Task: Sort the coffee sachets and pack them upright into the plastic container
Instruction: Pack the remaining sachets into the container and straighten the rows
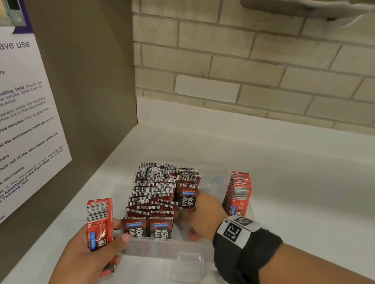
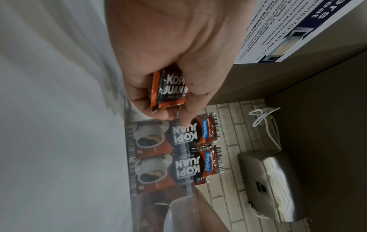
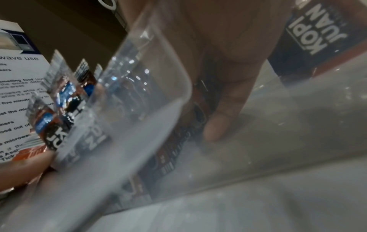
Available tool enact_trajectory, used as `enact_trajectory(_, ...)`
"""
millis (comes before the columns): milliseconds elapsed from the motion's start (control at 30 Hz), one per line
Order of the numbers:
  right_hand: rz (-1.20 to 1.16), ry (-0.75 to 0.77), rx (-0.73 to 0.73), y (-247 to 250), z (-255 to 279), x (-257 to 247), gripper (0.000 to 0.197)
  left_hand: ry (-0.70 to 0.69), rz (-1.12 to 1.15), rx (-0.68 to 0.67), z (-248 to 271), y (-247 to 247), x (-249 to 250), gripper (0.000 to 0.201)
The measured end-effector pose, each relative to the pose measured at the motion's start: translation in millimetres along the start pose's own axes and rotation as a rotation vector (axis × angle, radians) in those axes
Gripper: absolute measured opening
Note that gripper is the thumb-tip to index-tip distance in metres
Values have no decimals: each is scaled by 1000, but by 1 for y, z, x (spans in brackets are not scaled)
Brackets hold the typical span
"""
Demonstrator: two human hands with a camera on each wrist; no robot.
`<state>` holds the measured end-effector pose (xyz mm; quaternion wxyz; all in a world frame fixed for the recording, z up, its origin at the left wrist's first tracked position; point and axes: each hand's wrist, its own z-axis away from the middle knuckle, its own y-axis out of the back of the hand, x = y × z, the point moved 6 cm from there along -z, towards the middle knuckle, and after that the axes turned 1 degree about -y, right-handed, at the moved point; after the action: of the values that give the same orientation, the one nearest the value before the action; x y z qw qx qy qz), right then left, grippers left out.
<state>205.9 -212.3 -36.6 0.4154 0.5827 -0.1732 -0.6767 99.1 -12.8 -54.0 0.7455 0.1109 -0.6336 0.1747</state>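
**Sachets going into the clear tub on a white counter**

The left hand point(image 1: 88, 258) has its thumb and fingers curled round a small stack of red coffee sachets point(image 1: 99, 223), held upright just left of the plastic container point(image 1: 165, 248); the left wrist view shows the thumb pressed across the "KOPI JUAN" print. The right hand point(image 1: 204, 215) reaches down inside the container, fingers bent toward a dark sachet point(image 1: 186, 199) at the edge of the packed rows; whether they pinch it I cannot tell, since the right wrist view is blurred by the clear wall.

Inside the container, dark sachets point(image 1: 158, 186) stand upright in tight rows filling its left part. A second row of red sachets point(image 1: 237, 193) stands at its right side. A small clear lid piece point(image 1: 188, 266) lies near the front.

The container sits on a white counter point(image 1: 297, 182) in a corner. Behind runs a pale brick-tile wall point(image 1: 265, 68); to the left, a brown panel point(image 1: 85, 53) carries a microwave-use notice point(image 1: 3, 114). A steel dispenser point(image 1: 300, 0) hangs above.
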Motion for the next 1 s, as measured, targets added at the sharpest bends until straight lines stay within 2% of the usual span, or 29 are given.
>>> enact_trajectory(100,55,54,-33,-3,2,-5,23,16,9,15,2,0,0,21)
enact_trajectory(267,35,7,-73,-9,-1,-1,23,36,-11,31,4,-3,3,20)
enact_trajectory(400,-39,-13,-166,-9,1,-1,19,52,-11,16,5,-2,6,16)
enact_trajectory(533,-46,-22,-212,-4,3,0,12,78,138,27,6,3,16,16)
enact_trajectory(667,-188,-10,-206,7,7,-9,7,57,307,-11,8,5,25,20)
enact_trajectory(833,-250,-87,-206,12,4,-7,15,40,345,-63,11,2,27,21)
enact_trajectory(1000,-285,-142,-229,12,6,-3,12,51,357,-61,12,6,23,21)
